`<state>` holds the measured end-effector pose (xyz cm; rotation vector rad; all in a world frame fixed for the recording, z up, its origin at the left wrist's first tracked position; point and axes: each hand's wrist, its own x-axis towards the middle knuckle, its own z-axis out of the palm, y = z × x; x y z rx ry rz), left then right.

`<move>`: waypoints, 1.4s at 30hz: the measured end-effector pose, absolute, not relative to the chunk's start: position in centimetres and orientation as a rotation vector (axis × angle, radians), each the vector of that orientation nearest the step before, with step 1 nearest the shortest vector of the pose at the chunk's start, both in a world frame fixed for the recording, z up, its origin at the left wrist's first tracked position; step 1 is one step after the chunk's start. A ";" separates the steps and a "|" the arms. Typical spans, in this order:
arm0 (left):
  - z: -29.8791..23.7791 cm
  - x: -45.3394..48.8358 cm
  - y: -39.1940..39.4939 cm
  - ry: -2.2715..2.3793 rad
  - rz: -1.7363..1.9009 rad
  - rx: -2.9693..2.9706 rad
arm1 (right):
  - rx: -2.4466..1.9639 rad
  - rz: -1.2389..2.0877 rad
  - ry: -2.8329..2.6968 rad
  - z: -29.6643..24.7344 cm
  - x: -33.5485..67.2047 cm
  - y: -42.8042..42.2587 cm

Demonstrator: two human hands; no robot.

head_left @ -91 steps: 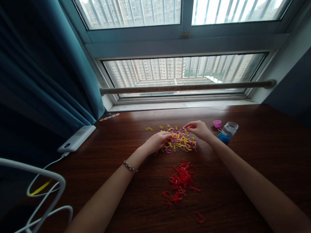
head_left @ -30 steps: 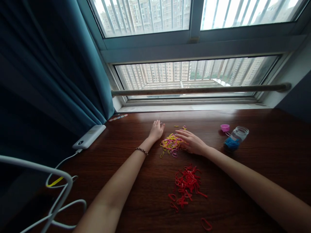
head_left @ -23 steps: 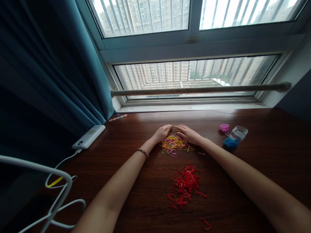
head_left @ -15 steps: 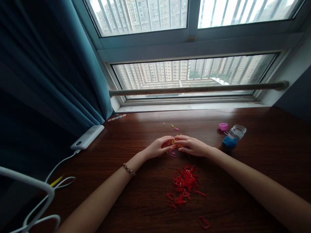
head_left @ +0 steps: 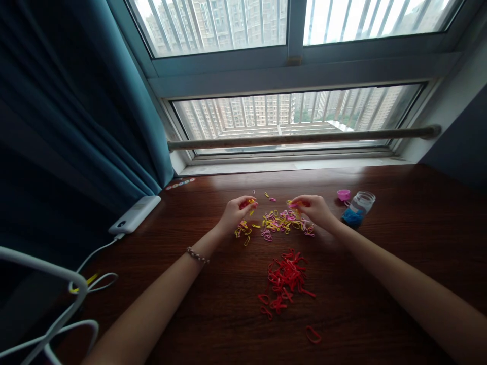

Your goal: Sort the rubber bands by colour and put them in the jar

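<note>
A loose heap of small yellow and pink rubber bands (head_left: 281, 221) is spread over the dark wooden table. Left of it, my left hand (head_left: 236, 211) is raised slightly, thumb and fingers pinched on a few yellow rubber bands (head_left: 251, 202). My right hand (head_left: 312, 208) is above the heap's right side, its fingertips closed on some yellow and pink rubber bands (head_left: 291, 204). Several more bands (head_left: 243, 230) lie below my left hand. Nearer to me is a pile of red rubber bands (head_left: 286, 276), with one single red band (head_left: 313, 334) apart from it.
A clear jar (head_left: 359, 207) with blue bands inside leans at the right, beside a pink cap (head_left: 343, 194). At left, a white power bank (head_left: 135, 214) with a white cable (head_left: 99, 249) lies by the blue curtain (head_left: 152, 152). A window bar (head_left: 297, 138) crosses behind the table.
My hands have lifted and moved apart from around the yellow and pink heap, uncovering it. Each now has a few bands between its fingertips. The view has shifted slightly.
</note>
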<state>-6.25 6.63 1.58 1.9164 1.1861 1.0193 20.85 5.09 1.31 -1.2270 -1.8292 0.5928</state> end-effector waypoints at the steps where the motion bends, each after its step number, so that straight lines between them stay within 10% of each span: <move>1: 2.0 -6.0 7.0 1.171 1.015 1.907 | -1.221 0.631 -1.803 1.8 20.5 5.4; 9: 3.8 -6.0 6.6 1.257 0.830 2.263 | -1.104 0.850 -1.871 2.4 19.9 5.2; 19: 2.1 -11.2 4.5 1.425 0.234 1.857 | -1.804 0.242 -2.161 1.2 22.8 0.9; 33: 2.3 -5.2 4.5 1.235 0.909 1.854 | -1.232 0.477 -1.913 1.3 17.8 3.2; 42: 1.7 -6.8 -0.5 1.578 0.507 2.000 | -1.643 0.302 -2.166 0.9 21.0 -2.1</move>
